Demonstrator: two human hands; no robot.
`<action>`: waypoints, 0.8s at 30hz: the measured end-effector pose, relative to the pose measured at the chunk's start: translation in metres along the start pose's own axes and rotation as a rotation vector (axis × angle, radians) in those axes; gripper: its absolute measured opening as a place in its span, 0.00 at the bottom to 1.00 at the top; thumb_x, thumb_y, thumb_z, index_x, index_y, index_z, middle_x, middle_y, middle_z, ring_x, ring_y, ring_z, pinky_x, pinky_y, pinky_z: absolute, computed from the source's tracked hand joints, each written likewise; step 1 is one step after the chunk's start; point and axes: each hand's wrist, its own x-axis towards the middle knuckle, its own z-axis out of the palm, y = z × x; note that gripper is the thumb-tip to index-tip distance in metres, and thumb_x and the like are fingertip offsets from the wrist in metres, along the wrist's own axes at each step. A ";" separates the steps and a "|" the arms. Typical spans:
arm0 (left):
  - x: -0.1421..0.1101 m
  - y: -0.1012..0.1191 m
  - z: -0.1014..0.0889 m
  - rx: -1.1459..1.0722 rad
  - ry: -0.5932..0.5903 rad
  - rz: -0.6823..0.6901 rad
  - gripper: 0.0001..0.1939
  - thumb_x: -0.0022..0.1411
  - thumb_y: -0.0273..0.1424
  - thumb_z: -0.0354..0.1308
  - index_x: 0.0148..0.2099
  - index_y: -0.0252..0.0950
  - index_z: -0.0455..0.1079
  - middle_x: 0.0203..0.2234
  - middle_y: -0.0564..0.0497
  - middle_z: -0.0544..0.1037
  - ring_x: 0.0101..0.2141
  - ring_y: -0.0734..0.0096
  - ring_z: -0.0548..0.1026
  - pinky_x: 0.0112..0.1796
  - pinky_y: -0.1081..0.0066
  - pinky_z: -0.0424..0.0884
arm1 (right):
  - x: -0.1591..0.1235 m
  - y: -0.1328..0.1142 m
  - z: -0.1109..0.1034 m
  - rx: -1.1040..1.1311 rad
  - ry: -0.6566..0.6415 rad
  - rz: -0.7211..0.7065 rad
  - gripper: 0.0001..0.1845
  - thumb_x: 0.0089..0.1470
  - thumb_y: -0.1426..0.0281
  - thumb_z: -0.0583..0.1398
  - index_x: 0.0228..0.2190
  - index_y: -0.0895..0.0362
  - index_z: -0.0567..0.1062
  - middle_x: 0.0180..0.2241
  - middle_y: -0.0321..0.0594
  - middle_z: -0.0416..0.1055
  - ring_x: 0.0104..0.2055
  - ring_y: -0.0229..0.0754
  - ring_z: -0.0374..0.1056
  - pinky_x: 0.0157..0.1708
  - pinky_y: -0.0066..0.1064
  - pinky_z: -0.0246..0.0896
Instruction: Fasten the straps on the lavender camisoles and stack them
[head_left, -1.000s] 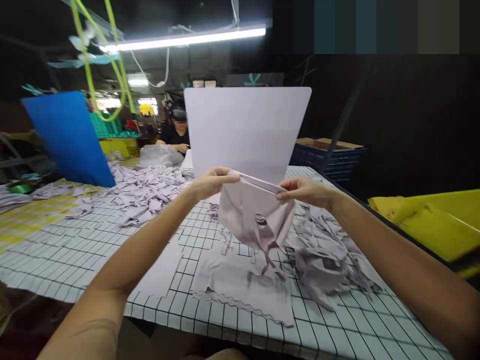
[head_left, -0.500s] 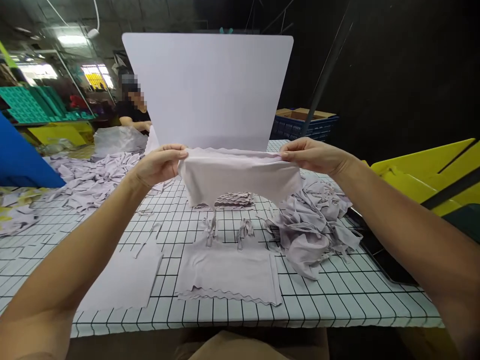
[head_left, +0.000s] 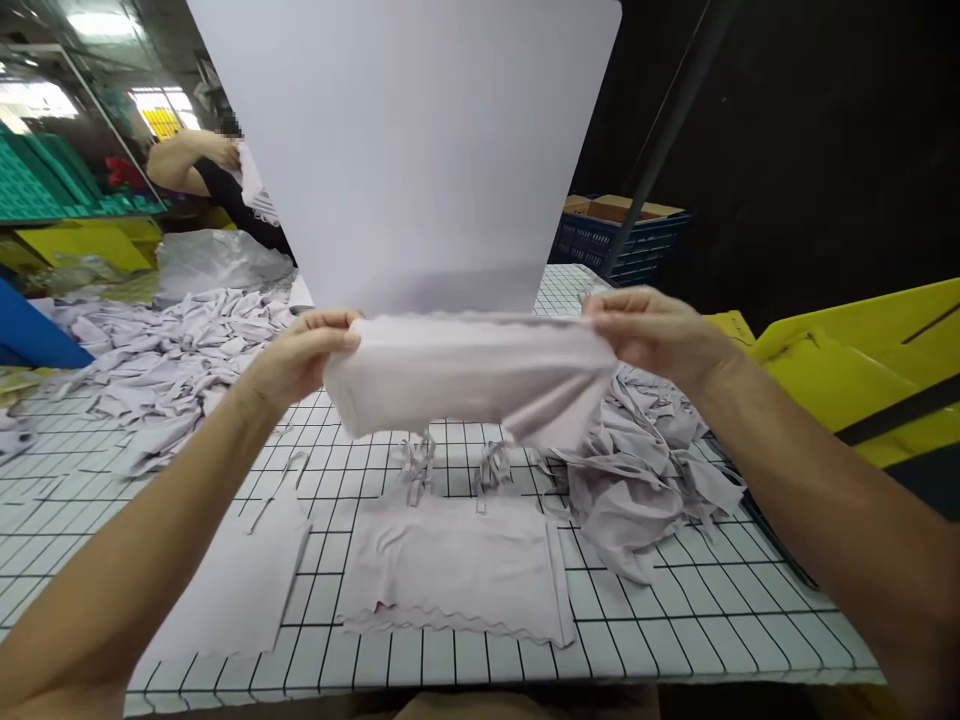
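Observation:
Between my two hands a pale lilac camisole (head_left: 450,375) is stretched out above the table, its wavy hem along the top. My left hand (head_left: 304,355) pinches its upper left corner, and my right hand (head_left: 652,330), slightly blurred, pinches the upper right one. Beneath it, a flat stack of camisoles (head_left: 457,560) with thin straps lies on the checked cloth. To the left, another flat camisole (head_left: 232,580) lies partly behind my left forearm. A crumpled heap of the same garments (head_left: 645,470) sits on the right, below my right hand.
A large white board (head_left: 427,150) stands upright behind the held garment. Loose garments (head_left: 172,350) spread over the table's left side, near a clear plastic bag (head_left: 217,262). A blue crate (head_left: 652,240) and a yellow panel (head_left: 870,370) are at right. Another person (head_left: 217,180) works at far left.
The held camisole is pulled wider, my right hand shifting right and slightly down. My view has tilted downward. The other person's arm is now raised, with pale fabric at the hand.

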 end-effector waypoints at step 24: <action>0.012 0.005 -0.024 1.351 0.195 0.550 0.21 0.64 0.51 0.58 0.41 0.37 0.77 0.34 0.52 0.76 0.45 0.59 0.75 0.58 0.45 0.58 | 0.004 0.013 -0.011 -0.855 0.332 -0.422 0.09 0.52 0.60 0.70 0.30 0.52 0.80 0.30 0.40 0.74 0.38 0.44 0.64 0.39 0.40 0.62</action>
